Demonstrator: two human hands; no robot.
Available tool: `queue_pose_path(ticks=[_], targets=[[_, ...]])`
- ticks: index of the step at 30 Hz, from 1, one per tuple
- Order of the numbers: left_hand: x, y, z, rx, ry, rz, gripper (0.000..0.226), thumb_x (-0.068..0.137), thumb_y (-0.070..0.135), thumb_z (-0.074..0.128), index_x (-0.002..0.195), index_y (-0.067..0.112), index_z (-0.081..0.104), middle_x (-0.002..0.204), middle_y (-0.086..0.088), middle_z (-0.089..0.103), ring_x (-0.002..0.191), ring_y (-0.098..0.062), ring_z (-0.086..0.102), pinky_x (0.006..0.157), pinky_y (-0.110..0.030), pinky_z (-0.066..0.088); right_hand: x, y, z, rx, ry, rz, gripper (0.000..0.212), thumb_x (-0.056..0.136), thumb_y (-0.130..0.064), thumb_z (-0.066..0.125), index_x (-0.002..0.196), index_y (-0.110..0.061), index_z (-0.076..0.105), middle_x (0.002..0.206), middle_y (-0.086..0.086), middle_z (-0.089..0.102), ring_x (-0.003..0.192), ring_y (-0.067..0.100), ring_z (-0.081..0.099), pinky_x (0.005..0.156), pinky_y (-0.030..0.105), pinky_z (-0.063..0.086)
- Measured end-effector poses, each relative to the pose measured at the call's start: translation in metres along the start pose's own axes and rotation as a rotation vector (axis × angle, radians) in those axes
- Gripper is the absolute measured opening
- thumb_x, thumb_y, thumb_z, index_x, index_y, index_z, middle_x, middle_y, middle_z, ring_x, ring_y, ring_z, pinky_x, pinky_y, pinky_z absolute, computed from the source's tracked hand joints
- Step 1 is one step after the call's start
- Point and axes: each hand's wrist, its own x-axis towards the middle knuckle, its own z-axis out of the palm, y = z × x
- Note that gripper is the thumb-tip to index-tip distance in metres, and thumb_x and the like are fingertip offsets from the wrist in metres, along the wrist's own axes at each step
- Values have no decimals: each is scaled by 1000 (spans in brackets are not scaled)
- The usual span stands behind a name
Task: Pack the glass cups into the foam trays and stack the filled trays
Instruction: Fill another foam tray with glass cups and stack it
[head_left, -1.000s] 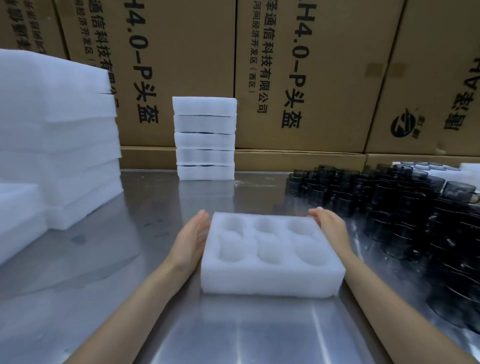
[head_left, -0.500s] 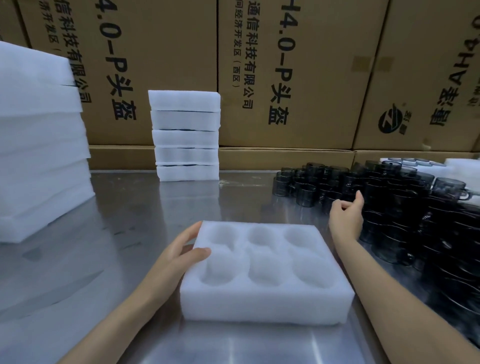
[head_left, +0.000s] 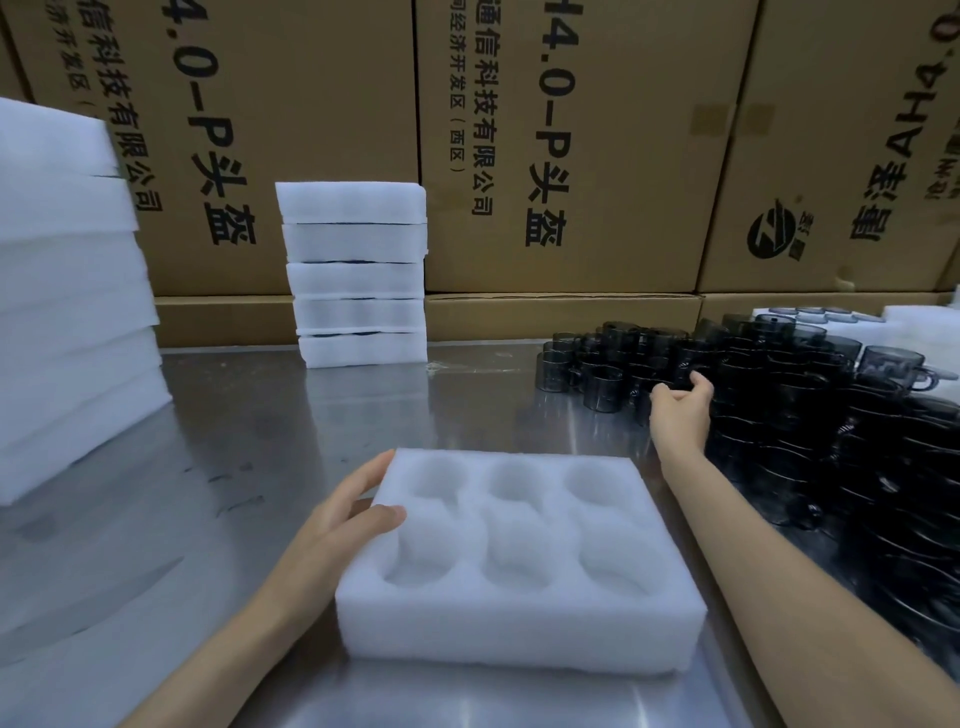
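Brown printed cardboard cartons (head_left: 571, 156) are being used as a backdrop across the top. At lower centre, the white six-pocket foam tray (head_left: 519, 566), empty, is being steadied by the left hand (head_left: 343, 525), gripped at its edge. At right, smoky dark glass cups (head_left: 779, 395) are being reached by the right hand (head_left: 680, 410), fingers spread, nothing clearly gripped.

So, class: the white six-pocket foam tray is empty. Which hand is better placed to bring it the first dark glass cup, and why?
Right. The right hand is already at the near edge of the dark glass cups, fingers curling around one. The left hand holds the white six-pocket foam tray at its left edge, steadying it.
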Motion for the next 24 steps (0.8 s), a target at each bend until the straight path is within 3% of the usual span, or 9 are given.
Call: queue_pose_path(ticks=[5, 8, 12, 17, 21, 24], targets=[[0, 0, 0, -1, -1, 1, 43, 88, -3, 52, 109, 34, 60, 92, 23, 71, 84, 4, 67, 60, -9, 48, -4, -1, -1, 11, 10, 14, 45, 93, -17, 46, 136, -16, 32, 80, -10, 55, 78, 19, 57, 68, 34, 43], [-1, 2, 0, -6, -13, 5, 43, 89, -3, 51, 109, 34, 60, 92, 23, 71, 83, 4, 67, 60, -9, 48, -5, -10, -2, 12, -15, 48, 48, 94, -18, 45, 139, -15, 29, 78, -11, 56, 73, 17, 60, 67, 36, 48], [-2, 4, 0, -17, -32, 1, 41, 87, 2, 57, 110, 36, 60, 94, 20, 72, 85, 0, 68, 61, -11, 49, 0, -15, -5, 109, -119, 115, 57, 98, -18, 44, 148, -12, 18, 106, -1, 60, 76, 13, 60, 73, 32, 50], [-2, 4, 0, -34, -34, -5, 42, 70, 21, 59, 108, 38, 61, 97, 17, 72, 88, -3, 68, 62, -12, 50, 2, -12, -11, 162, -159, 118, 53, 98, -15, 49, 146, -10, 29, 133, 8, 51, 90, 16, 59, 79, 32, 49], [-3, 3, -1, -53, -55, -8, 41, 71, 22, 59, 107, 40, 64, 100, 13, 72, 91, -5, 68, 64, -13, 50, -6, -14, -12, 168, -73, 77, 46, 95, -20, 54, 139, -10, 41, 120, 4, 59, 92, 14, 60, 77, 30, 50], [-3, 3, 0, -55, -62, -1, 41, 71, 21, 59, 108, 39, 65, 102, 11, 72, 92, -6, 68, 65, -14, 50, -14, -20, -16, 230, 13, 51, 26, 95, -27, 54, 117, -13, 57, 102, -4, 65, 82, 7, 62, 68, 22, 49]])
